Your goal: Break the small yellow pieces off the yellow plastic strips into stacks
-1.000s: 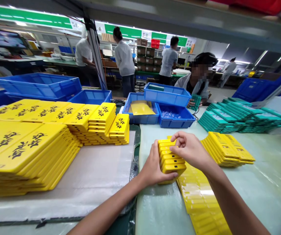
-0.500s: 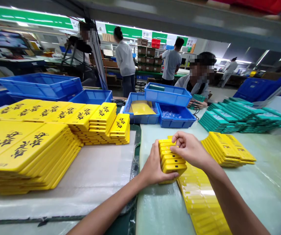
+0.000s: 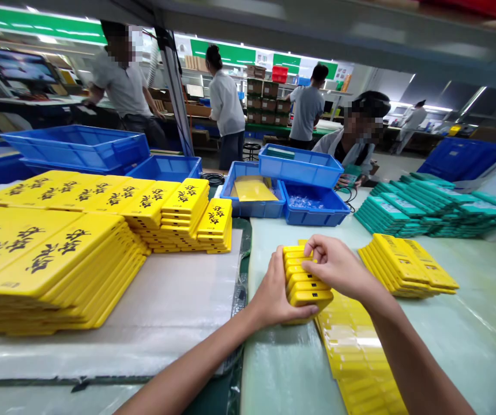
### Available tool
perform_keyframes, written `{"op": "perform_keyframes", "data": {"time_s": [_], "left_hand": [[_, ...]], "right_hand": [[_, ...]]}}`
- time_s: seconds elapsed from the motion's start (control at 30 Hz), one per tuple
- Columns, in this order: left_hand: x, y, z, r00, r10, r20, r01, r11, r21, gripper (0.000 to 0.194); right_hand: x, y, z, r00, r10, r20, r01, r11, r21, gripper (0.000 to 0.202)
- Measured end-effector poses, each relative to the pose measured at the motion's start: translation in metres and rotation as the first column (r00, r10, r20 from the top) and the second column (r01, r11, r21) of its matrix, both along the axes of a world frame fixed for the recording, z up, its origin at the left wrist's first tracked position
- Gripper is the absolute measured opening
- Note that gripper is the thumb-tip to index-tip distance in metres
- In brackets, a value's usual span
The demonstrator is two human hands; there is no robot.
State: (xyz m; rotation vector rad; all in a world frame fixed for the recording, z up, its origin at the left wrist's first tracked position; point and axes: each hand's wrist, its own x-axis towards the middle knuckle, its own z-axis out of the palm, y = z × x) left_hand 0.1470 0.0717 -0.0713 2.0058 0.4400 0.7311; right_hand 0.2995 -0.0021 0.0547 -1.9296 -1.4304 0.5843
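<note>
My left hand (image 3: 269,297) is wrapped round a row of several slim yellow cases (image 3: 302,282) that look like power banks, standing on edge with small dark ports in their ends. The thumb presses the nearest case. My right hand (image 3: 332,262) is closed, its thumb and finger pinched against the ends of the farther cases; whatever it may hold is hidden. Beneath my right forearm lies a sheet of yellow film-like pieces (image 3: 360,351). To the right sit stacked yellow cases (image 3: 404,265).
Tall stacks of yellow cases with black lettering (image 3: 57,248) fill the left side. Blue bins (image 3: 302,167) stand at the back, one with small clear pieces. Green cases (image 3: 404,207) are piled at the right. A co-worker (image 3: 360,132) sits opposite; others stand behind.
Both hands keep nearly the same grip on the yellow cases. The view has shifted slightly. In the background at left, a person has moved leftward and stands more fully in sight.
</note>
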Motion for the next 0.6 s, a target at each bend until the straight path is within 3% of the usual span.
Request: {"op": "perform_keyframes", "data": {"time_s": [0.1, 0.17, 0.27, 0.4, 0.53, 0.6], "left_hand": [[0.0, 0.0, 0.001, 1.0, -0.003, 0.003, 0.003, 1.0, -0.003, 0.139], [-0.001, -0.001, 0.003, 1.0, -0.002, 0.027, 0.002, 1.0, -0.018, 0.139], [-0.001, -0.001, 0.005, 0.999, -0.003, 0.052, 0.004, 1.0, -0.024, 0.136], [-0.001, 0.001, 0.005, 1.0, 0.01, 0.016, -0.009, 1.0, -0.021, 0.14], [-0.001, 0.002, 0.006, 0.999, 0.001, 0.038, -0.001, 1.0, 0.005, 0.134], [-0.001, 0.003, 0.008, 0.998, -0.01, 0.065, 0.009, 1.0, 0.016, 0.127]], "right_hand": [[0.013, 0.004, 0.003, 0.995, -0.005, 0.095, 0.013, 0.996, -0.088, 0.015], [0.027, 0.006, 0.003, 0.997, -0.027, 0.073, 0.033, 0.996, -0.08, 0.019], [0.042, 0.005, -0.006, 0.987, -0.006, -0.164, 0.013, 0.999, 0.041, 0.03], [0.041, 0.005, -0.03, 0.83, 0.144, -0.539, -0.149, 0.988, 0.034, 0.062], [0.038, 0.009, -0.044, 0.803, 0.122, -0.583, -0.073, 0.992, 0.108, 0.052], [0.039, 0.011, -0.045, 0.742, 0.192, -0.642, -0.16, 0.981, 0.108, 0.058]]}}
